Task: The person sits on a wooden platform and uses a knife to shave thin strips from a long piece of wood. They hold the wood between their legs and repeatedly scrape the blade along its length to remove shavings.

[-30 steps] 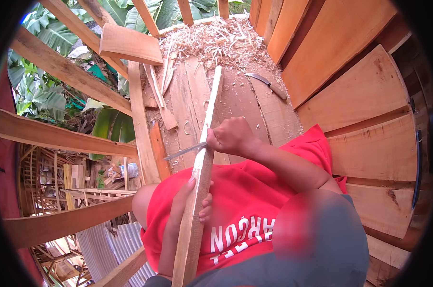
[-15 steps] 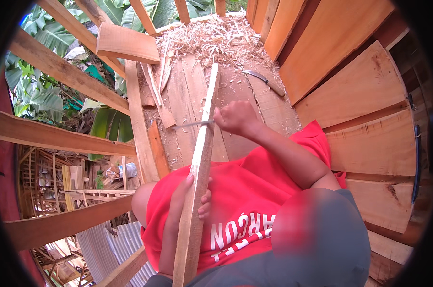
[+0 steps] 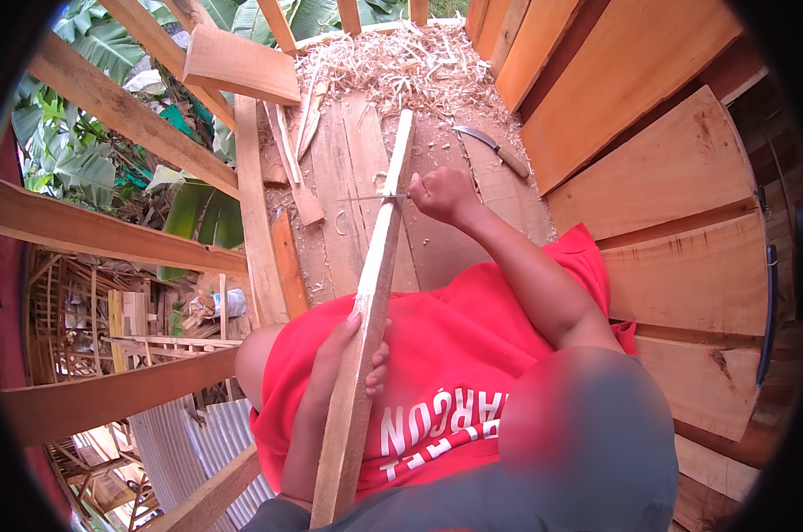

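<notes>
A long, square-edged wooden stick (image 3: 369,293) runs from my lap away over the floorboards, its far part pale and freshly shaved. Around its lower middle wraps my left hand (image 3: 377,368), thumb along the upper face and fingertips showing at the right side. My right hand (image 3: 446,195) is closed in a fist on a knife, whose handle the fingers hide. The thin knife blade (image 3: 359,199) lies crosswise over the stick's far half, pointing left. A small curl of wood (image 3: 379,181) stands beside the blade on the stick.
A curved knife with a wooden handle (image 3: 512,161) lies on the floorboards at right. Wood shavings (image 3: 393,66) are heaped at the far end. A wooden block (image 3: 242,66) rests on the left railing. Plank walls (image 3: 681,173) stand at right; slats (image 3: 118,235) with gaps line the left.
My right hand and the knife have moved farther out along the stick, away from my body. The left hand keeps its hold on the stick. The view has shifted slightly.
</notes>
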Available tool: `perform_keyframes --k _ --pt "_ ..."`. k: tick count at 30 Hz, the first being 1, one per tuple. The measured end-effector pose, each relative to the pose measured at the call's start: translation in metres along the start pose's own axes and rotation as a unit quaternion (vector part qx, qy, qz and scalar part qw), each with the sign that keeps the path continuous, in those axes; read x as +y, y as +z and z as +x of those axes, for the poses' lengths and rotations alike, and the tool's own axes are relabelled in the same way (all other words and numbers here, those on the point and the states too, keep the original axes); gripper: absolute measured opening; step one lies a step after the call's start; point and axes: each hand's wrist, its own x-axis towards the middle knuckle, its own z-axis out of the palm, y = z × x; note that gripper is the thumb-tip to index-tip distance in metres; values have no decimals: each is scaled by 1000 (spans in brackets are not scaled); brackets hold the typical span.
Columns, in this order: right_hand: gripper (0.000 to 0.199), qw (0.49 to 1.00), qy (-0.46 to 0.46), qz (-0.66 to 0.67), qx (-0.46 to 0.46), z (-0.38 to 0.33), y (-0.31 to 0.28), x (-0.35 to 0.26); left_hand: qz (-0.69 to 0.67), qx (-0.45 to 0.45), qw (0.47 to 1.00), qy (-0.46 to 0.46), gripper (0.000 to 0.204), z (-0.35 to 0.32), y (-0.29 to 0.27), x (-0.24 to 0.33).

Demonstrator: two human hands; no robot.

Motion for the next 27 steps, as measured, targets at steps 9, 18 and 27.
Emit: perform_keyframes --k 9,18,27 --pt "53 999 32 11 -11 -12 13 -5 -3 -9 1000 1 59 -2 -2 -3" --pt "53 999 37 -16 32 -8 15 3 10 -4 1000 6 57 -1 2 -2" --pt "58 1000 5 5 -2 -11 12 -9 17 0 1000 13 58 -3 1 0"
